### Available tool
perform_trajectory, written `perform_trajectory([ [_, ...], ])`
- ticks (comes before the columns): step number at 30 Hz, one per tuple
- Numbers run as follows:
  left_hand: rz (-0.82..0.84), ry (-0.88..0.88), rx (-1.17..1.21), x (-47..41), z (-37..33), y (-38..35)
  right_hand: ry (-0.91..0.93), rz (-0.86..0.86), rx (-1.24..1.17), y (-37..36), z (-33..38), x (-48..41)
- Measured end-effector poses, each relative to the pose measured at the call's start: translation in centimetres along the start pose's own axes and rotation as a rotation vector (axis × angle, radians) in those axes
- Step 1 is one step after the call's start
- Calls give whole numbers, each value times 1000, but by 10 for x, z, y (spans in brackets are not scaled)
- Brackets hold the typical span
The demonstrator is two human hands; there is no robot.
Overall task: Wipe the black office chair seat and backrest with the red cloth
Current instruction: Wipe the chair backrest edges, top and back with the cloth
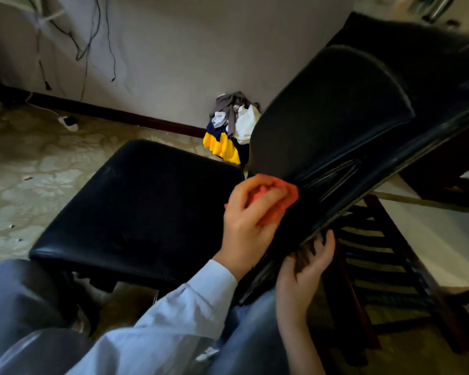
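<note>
The black office chair seat (146, 207) lies in the middle of the view, and its black backrest (336, 117) leans away to the upper right. My left hand (247, 220), in a light blue sleeve, grips the bunched red cloth (282, 201) and presses it against the lower part of the backrest, just above the seat's right corner. My right hand (303, 266) is below it, fingers curled round the backrest's lower edge from behind. The cloth hand is slightly blurred.
A dark wooden slatted chair (377, 253) stands right behind the backrest. A pile of clothes (233, 131) lies by the wall past the seat. Cables (92, 36) hang down the wall, with a plug (69, 123) on the patterned floor. My knee (16, 293) is at lower left.
</note>
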State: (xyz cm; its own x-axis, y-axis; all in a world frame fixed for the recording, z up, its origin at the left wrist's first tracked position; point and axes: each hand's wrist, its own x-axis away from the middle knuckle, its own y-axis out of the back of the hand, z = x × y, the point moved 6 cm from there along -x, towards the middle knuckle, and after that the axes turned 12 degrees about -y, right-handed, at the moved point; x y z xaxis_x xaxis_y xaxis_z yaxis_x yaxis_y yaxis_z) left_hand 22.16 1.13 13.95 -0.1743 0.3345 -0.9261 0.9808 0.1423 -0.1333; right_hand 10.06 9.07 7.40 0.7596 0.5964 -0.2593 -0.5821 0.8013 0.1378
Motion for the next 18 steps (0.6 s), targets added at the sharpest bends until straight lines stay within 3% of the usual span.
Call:
perform_trajectory([
  [3, 106, -220, -74, -20, -14, -26, 54, 23, -43, 0, 16, -8],
  [9, 238, -353, -262, -2, -7, -53, 179, 21, -99, 7, 48, -30],
  [15, 379, -408, -345, 51, 9, -33, 99, 50, -99, 12, 47, -31],
  [18, 449, -350, -341, 79, 17, -22, 84, 48, -80, 10, 44, -30],
])
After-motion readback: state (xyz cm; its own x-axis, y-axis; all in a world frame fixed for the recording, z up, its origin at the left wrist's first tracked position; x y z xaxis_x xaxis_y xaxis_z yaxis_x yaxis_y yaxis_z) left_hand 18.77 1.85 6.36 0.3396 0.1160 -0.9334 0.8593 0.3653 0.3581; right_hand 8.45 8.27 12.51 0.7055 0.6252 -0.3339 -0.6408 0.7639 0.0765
